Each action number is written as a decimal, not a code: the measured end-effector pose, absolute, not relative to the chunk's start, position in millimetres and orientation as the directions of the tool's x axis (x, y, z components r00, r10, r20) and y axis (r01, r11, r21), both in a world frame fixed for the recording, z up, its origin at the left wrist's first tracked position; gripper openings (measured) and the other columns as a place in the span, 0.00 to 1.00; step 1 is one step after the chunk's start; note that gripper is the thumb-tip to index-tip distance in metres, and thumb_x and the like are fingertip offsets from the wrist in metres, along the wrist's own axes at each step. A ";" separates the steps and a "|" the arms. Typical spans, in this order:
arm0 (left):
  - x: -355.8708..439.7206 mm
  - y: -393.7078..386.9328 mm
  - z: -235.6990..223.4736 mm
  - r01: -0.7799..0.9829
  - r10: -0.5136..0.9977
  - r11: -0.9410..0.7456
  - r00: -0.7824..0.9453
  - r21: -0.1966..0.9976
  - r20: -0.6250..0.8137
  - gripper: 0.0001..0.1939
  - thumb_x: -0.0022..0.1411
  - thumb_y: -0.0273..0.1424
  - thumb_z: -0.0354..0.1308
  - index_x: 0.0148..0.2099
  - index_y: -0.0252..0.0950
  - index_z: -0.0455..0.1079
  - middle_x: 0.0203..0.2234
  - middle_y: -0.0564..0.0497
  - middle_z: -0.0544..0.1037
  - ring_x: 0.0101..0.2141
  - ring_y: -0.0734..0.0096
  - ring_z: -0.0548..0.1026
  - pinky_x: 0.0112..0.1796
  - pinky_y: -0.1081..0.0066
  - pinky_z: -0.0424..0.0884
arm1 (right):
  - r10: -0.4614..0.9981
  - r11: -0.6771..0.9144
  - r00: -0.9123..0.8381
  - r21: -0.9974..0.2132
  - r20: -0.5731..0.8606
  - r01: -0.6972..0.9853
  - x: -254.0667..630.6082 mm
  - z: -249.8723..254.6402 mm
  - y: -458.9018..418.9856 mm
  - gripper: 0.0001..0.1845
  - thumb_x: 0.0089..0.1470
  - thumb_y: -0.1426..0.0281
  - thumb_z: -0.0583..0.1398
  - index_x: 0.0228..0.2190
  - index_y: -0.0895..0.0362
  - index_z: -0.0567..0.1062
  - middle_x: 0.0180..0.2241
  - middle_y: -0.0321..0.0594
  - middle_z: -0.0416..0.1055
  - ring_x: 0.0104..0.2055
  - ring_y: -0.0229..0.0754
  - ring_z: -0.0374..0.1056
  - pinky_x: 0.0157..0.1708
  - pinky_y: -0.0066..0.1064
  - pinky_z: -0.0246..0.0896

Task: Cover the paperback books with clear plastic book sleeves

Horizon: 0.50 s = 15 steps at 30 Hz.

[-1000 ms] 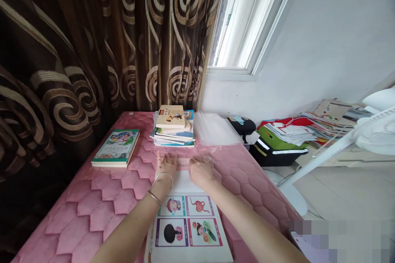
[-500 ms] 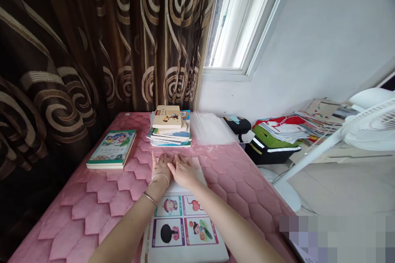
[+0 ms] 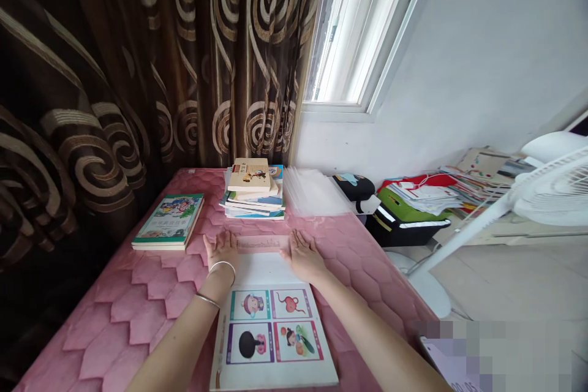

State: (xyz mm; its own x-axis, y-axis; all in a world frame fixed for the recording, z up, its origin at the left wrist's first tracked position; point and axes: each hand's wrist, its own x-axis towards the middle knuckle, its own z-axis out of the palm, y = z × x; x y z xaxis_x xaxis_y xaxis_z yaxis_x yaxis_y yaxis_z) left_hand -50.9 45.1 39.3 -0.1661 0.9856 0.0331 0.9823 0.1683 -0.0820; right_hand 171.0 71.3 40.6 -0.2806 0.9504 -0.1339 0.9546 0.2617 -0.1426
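A white picture book (image 3: 272,331) with four coloured cartoon panels lies on the pink quilted table cover (image 3: 138,300) in front of me. A clear plastic sleeve flap (image 3: 261,244) sticks out past its far edge. My left hand (image 3: 221,251) lies flat at the flap's left end, fingers stretched out, two bangles on the wrist. My right hand (image 3: 302,254) lies flat at the flap's right end, fingers also spread. Neither hand holds anything.
A stack of books (image 3: 254,191) stands at the table's far edge, with a green book (image 3: 169,221) to its left and clear plastic sleeves (image 3: 316,193) to its right. A dark patterned curtain (image 3: 114,73) hangs behind. A white fan (image 3: 546,193) and piled papers (image 3: 432,196) are on the right.
My hands were close together on the flap's middle half a second ago. They have slid apart, the left going left and the right going right, to the flap's two ends.
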 end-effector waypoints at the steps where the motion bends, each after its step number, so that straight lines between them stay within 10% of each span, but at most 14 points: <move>1: -50.0 45.1 39.2 0.980 0.983 0.180 -0.177 -0.079 0.043 0.33 0.58 0.16 0.37 0.62 0.40 0.61 0.60 0.43 0.65 0.59 0.46 0.60 0.57 0.34 0.37 | 0.950 0.267 -0.285 -0.143 -0.129 0.953 170.5 39.5 71.4 0.39 0.63 0.53 0.39 0.64 0.69 0.46 0.66 0.54 0.38 0.68 0.48 0.35 0.64 0.49 0.28; 7: -33.1 42.6 50.7 0.979 0.989 0.145 -0.146 -0.143 0.005 0.32 0.59 0.17 0.36 0.63 0.36 0.60 0.63 0.42 0.60 0.63 0.51 0.52 0.59 0.39 0.30 | 0.955 0.257 -0.274 -0.145 -0.114 0.955 169.8 30.9 74.6 0.40 0.62 0.52 0.38 0.64 0.70 0.45 0.66 0.54 0.38 0.68 0.48 0.34 0.64 0.49 0.28; 15: 1.9 40.6 54.5 0.984 0.977 -0.152 0.165 0.097 -0.136 0.33 0.63 0.37 0.39 0.68 0.30 0.43 0.67 0.43 0.44 0.65 0.55 0.44 0.61 0.44 0.41 | 0.938 0.341 -0.347 -0.193 0.001 0.920 141.1 54.6 58.9 0.40 0.63 0.54 0.40 0.63 0.75 0.44 0.65 0.59 0.40 0.68 0.53 0.32 0.64 0.47 0.28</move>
State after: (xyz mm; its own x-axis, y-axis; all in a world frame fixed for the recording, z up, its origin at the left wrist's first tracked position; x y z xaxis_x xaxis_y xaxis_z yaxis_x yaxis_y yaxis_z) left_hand 1.9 40.6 54.5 0.1647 0.9769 -0.1359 0.9836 -0.1523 0.0972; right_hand 141.1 58.9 54.6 -0.3474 0.9377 0.0007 0.9200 0.3410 -0.1934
